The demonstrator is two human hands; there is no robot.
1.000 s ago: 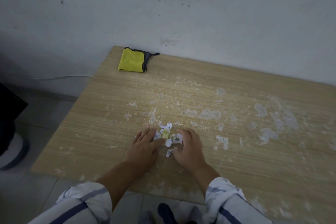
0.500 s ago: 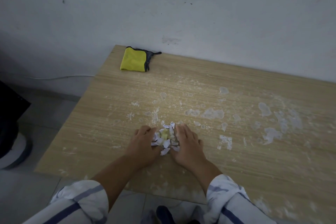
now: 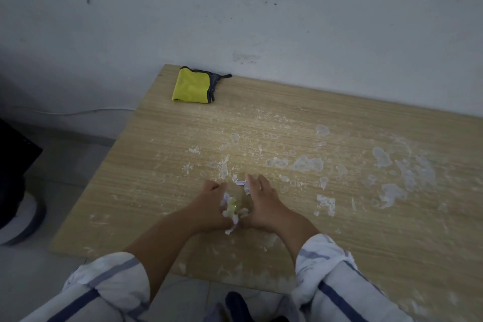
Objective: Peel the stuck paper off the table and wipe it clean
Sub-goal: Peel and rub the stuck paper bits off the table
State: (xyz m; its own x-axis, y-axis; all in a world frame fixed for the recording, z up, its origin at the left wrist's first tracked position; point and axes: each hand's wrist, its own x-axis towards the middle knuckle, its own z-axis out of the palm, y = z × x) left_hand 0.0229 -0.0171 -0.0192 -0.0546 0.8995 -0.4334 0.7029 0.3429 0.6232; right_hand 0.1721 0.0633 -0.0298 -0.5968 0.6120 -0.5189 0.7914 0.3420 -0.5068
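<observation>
A small heap of torn white and yellowish paper scraps (image 3: 234, 209) lies on the wooden table (image 3: 347, 248), squeezed between my two hands. My left hand (image 3: 209, 206) presses against the heap's left side with its fingers curled in toward it. On the right side is my right hand (image 3: 262, 204), fingers straight and pointing away from me; a couple of loose scraps (image 3: 241, 183) sit by its fingertips. Whitish stuck paper and glue residue (image 3: 307, 163) spreads across the table's middle and right.
A folded yellow cloth (image 3: 192, 86) with a dark edge lies at the table's far left corner by the wall. The table's front edge runs just below my wrists. A dark object (image 3: 15, 154) and a white cable (image 3: 78, 112) are on the floor to the left.
My hands have closed in on the scraps and drawn the heap toward me. The left hand's fingers went from flat to curled; a few scraps stayed behind at the right fingertips.
</observation>
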